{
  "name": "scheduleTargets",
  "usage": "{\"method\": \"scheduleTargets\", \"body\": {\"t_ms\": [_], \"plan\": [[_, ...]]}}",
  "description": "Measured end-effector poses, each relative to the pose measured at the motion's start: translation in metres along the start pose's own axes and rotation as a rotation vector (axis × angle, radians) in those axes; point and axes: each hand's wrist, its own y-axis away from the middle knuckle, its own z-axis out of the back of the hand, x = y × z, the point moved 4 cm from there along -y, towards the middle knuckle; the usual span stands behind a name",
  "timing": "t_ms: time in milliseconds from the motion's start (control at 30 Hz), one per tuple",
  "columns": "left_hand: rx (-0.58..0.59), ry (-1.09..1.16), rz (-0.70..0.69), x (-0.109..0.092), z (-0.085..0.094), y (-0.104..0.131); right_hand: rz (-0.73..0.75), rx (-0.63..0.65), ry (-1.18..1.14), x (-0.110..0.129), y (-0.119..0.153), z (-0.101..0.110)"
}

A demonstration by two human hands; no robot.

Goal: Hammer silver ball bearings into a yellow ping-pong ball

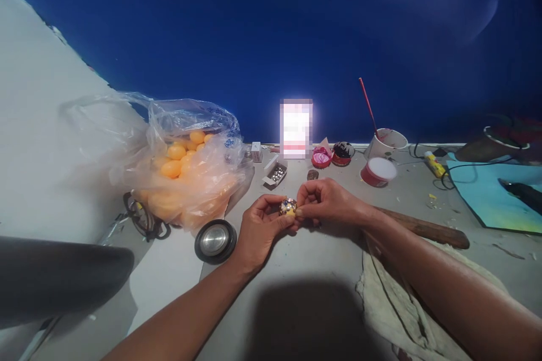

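Observation:
A small rounded yellow piece studded with shiny stones (pixel 288 207), some of them blue, is held up above the table. My left hand (pixel 260 228) is closed around its left and lower side, thumb in front. At its right edge, my right hand (pixel 324 200) has thumb and forefinger pinched together against it; what lies between those fingertips is too small to make out. Just beyond the hands stands an open little white box (pixel 276 173) of shiny silver bits. A dark brown lump (pixel 313 174) lies near my right knuckles.
At left are a clear plastic bag (pixel 203 180) of orange-yellow egg shapes and a round black-rimmed metal lid (pixel 215 239). Behind stand a glowing blurred screen (pixel 296 129), a pink-stained dish (pixel 321 157) and a white cup (pixel 392 143) with a red stick. A wooden rod (pixel 436 229) and cloth (pixel 393 293) lie right.

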Motion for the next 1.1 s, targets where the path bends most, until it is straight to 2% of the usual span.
{"method": "scheduleTargets", "body": {"t_ms": [200, 467, 833, 1100], "plan": [[0.06, 0.087, 0.078, -0.002, -0.004, 0.0, 0.035, 0.011, -0.091, -0.012, -0.002, 0.009], [0.063, 0.136, 0.072, -0.003, -0.004, 0.001, 0.025, -0.015, -0.078, -0.013, -0.001, 0.003], [0.073, -0.015, -0.002, -0.001, -0.005, 0.002, 0.048, 0.047, 0.001, -0.013, 0.0, -0.001], [0.076, -0.015, 0.048, -0.001, -0.005, 0.0, 0.05, 0.043, -0.026, -0.012, 0.0, -0.003]]}}
